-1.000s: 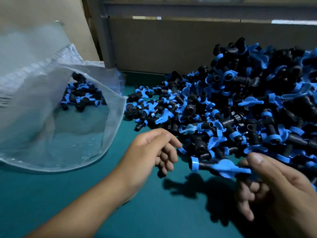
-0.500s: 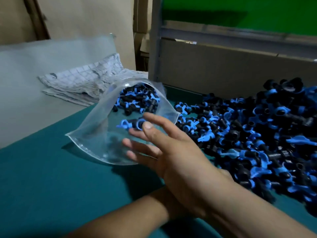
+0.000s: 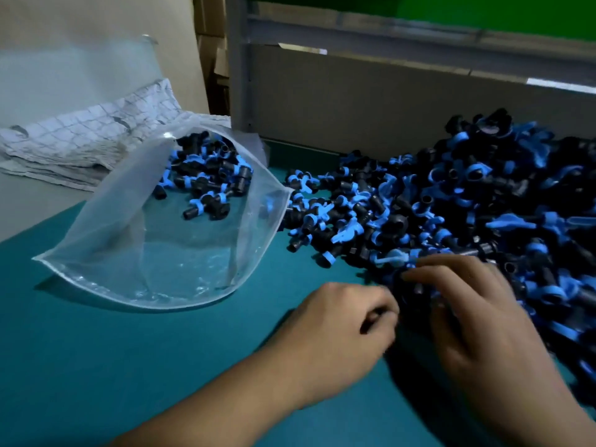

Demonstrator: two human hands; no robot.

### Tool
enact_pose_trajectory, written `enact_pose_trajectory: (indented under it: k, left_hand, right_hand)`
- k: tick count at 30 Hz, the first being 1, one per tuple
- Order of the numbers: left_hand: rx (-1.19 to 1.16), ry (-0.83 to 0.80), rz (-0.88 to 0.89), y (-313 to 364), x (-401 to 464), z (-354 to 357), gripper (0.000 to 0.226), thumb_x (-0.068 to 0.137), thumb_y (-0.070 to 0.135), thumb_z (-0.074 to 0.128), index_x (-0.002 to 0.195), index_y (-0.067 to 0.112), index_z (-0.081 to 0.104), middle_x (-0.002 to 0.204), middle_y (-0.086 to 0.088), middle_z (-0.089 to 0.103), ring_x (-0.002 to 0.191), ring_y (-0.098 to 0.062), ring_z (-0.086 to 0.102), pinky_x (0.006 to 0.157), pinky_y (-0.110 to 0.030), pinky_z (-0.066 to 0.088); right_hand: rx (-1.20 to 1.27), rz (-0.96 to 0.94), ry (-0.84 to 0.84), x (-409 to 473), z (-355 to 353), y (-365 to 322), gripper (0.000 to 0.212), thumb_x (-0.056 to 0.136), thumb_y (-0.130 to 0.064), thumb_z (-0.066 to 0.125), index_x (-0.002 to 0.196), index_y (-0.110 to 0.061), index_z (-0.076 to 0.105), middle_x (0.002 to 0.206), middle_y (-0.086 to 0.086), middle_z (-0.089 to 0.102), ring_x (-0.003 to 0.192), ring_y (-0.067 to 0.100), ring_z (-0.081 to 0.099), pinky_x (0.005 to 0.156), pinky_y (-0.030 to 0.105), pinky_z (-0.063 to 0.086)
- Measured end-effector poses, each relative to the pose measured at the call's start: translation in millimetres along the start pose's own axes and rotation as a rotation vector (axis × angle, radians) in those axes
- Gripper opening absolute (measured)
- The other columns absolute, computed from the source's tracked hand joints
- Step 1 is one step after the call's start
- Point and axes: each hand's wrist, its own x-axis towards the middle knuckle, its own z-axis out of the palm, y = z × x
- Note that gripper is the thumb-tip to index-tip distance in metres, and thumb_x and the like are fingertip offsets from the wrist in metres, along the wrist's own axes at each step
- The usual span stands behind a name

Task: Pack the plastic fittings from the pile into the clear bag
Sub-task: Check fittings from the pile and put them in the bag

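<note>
Half a second ago your left hand (image 3: 342, 330) was open at the mouth of the bag (image 3: 154, 240), letting a fitting go; now it is back at the near edge of the pile (image 3: 451, 204), fingers curled shut. Whether they hold a fitting you cannot tell, since the inside of the fist is hidden. Your right hand (image 3: 471, 311) lies on the pile just beside it, fingers spread and bent over the black and blue fittings, raking rather than clamped on any one piece.

So one drop is done and the next pick has begun. The bag lies on the green desk (image 3: 96, 366) to the left of the pile, mouth gaping toward you, with a small heap of fittings (image 3: 206, 182) at its far end. Most of the stock is in the pile, so the job is, by the look of it, far from finished.
</note>
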Motion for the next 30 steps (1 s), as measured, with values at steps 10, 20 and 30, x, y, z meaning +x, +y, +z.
enact_pose_trajectory:
  k: [10, 20, 30]
  left_hand:
    - [0.014, 0.197, -0.146, -6.3, 7.2, -9.0, 0.005, 0.086, 0.038, 0.063, 0.091, 0.036, 0.066, 0.080, 0.013, 0.063, 0.068, -0.011, 0.060, 0.070, -0.040, 0.055]
    - [0.330, -0.094, -0.025, 1.6, 1.9, -9.2, 0.062, 0.077, 0.067, 0.055, 0.135, 0.053, 0.042, 0.126, 0.035, 0.046, 0.117, 0.007, 0.048, 0.100, -0.026, 0.046]
    - [-0.142, -0.048, 0.090, -4.9, 3.9, -12.3, 0.060, 0.082, 0.015, 0.077, 0.136, 0.039, 0.067, 0.127, 0.018, 0.067, 0.124, -0.007, 0.062, 0.107, -0.016, 0.042]
  right_hand:
    - [-0.105, -0.011, -0.068, -26.8, 13.1, 25.7, 0.020, 0.089, -0.036, 0.073, 0.104, -0.025, 0.068, 0.114, -0.008, 0.058, 0.099, 0.022, 0.056, 0.082, 0.034, 0.048]
    - [0.296, 0.054, -0.113, -32.7, -1.5, 22.8, 0.019, 0.098, -0.038, 0.063, 0.116, -0.034, 0.062, 0.106, -0.023, 0.066, 0.100, 0.009, 0.067, 0.084, 0.026, 0.049]
    - [0.323, 0.030, -0.036, -28.3, 1.5, 27.3, 0.026, 0.101, -0.028, 0.070, 0.127, -0.025, 0.066, 0.120, -0.011, 0.061, 0.114, 0.012, 0.063, 0.094, 0.022, 0.047]
